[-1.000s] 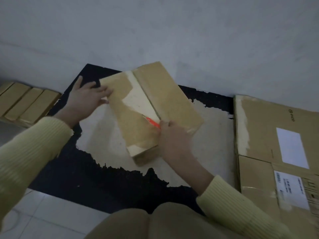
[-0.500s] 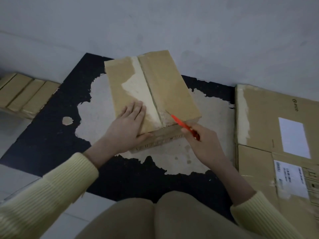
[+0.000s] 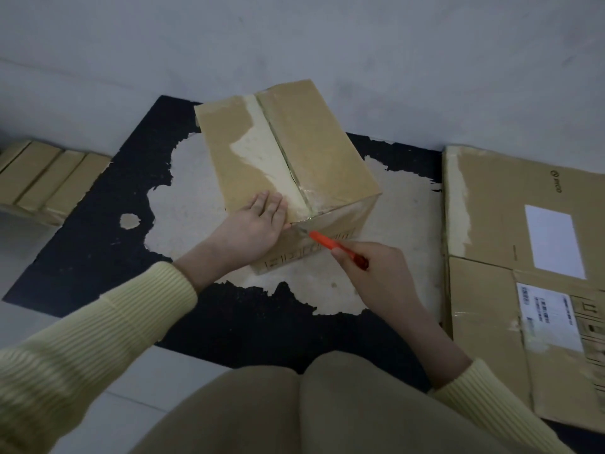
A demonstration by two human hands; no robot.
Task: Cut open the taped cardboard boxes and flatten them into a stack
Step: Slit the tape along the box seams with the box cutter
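Note:
A closed brown cardboard box [image 3: 314, 149] stands on a worn black mat [image 3: 108, 204], its top seam covered by clear tape, with a torn pale strip left of the seam. My left hand [image 3: 258, 224] presses flat on the box's near left top corner, fingers straight. My right hand [image 3: 376, 273] grips an orange utility knife [image 3: 330, 245]. The knife's tip touches the taped near top edge of the box, close to the end of the seam.
Flattened cardboard [image 3: 523, 257] with white labels lies on the floor to the right. Several brown boxes or panels [image 3: 45, 178] sit at the far left. A grey wall [image 3: 294, 44] rises just behind the box. My knees [image 3: 294, 414] fill the bottom of the view.
My left hand moved from the box's far left corner to its near top corner. My right hand drew the knife back off the top seam to the near edge. The box turned slightly.

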